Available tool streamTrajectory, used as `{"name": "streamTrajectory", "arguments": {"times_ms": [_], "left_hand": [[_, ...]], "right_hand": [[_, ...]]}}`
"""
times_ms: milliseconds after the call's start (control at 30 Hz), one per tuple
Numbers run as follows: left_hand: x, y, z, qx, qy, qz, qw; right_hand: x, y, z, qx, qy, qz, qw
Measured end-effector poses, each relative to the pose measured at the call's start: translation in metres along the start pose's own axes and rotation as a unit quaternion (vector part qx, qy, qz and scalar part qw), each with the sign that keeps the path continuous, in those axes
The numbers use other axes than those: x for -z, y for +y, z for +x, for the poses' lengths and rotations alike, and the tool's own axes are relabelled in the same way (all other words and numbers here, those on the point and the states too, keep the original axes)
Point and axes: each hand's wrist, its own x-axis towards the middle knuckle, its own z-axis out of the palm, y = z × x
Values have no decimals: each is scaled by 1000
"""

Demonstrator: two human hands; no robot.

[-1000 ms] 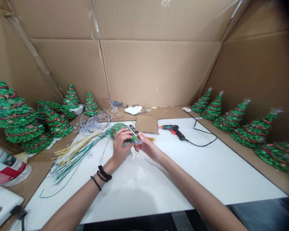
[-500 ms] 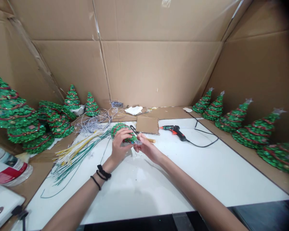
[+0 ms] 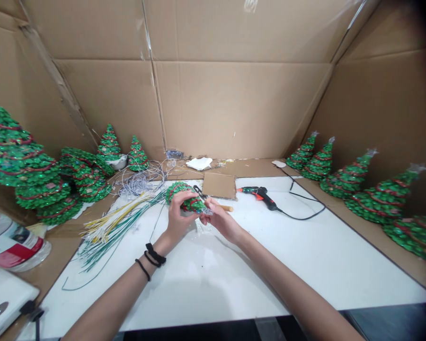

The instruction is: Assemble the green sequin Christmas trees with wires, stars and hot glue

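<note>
My left hand is shut around a small green sequinned tree, which lies tilted with red trim winding around it. My right hand meets the tree's narrow end and pinches a clear, silvery piece between its fingers. A black-handled tool sits just behind the tree, partly hidden. A wooden stick or handle pokes out past my right fingers. I cannot tell whether either hand holds these two.
Green and yellow wire bundles and tangled silver wire lie left of my hands. Behind them are a cardboard square and a corded hot glue gun. Finished sequinned trees line both sides of the white board.
The whole view has drifted slightly, and both hands sit a little further right in the frame. Both hands keep the same hold on the tree and the clear piece.
</note>
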Motion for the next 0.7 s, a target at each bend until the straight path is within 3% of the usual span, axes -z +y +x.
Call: {"name": "streamTrajectory", "arguments": {"times_ms": [167, 400, 567, 700], "left_hand": [[0, -1, -1, -22, -18, 11, 1000], [-2, 2, -1, -116, -141, 160, 970], [-5, 6, -2, -145, -246, 240, 928], [-7, 7, -5, -150, -285, 264, 909]], "right_hand": [[2, -1, 0, -11, 24, -29, 999], [23, 0, 8, -64, 105, -192, 974], [37, -5, 10, -9, 181, -416, 891], [42, -16, 7, 52, 252, -515, 818]]}}
